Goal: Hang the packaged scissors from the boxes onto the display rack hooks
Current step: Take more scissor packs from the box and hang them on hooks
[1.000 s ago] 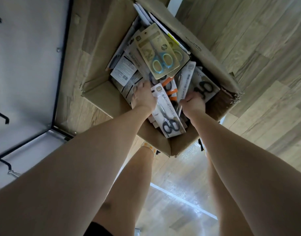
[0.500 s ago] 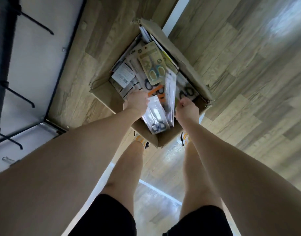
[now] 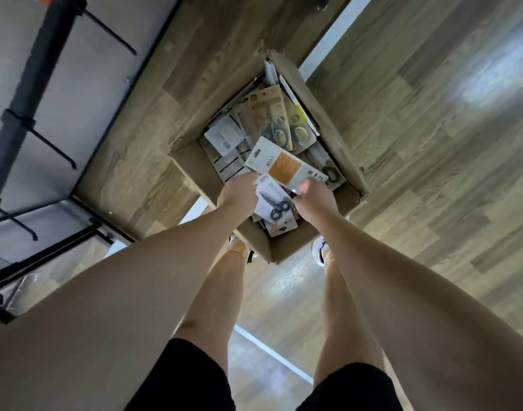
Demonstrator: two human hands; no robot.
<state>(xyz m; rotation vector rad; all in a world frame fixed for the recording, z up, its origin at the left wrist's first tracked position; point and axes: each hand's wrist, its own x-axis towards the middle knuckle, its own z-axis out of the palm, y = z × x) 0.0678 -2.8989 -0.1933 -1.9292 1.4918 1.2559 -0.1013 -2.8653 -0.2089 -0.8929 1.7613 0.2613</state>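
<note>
Down in the box (image 3: 287, 250), both hands have hold of scissor packs. One white pack (image 3: 273, 203) with dark scissors sits between the hands. The left hand (image 3: 239, 192) grips its left edge. The right hand (image 3: 313, 198) is curled on the right edge, and a white and orange pack (image 3: 284, 167) leans just above it. More packs fill the box behind them. The box stands on the wood floor (image 3: 432, 143). Black rack hooks (image 3: 50, 146) stick out far to the left.

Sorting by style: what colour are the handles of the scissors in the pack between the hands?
Black handles on the packaged scissors, head view.
</note>
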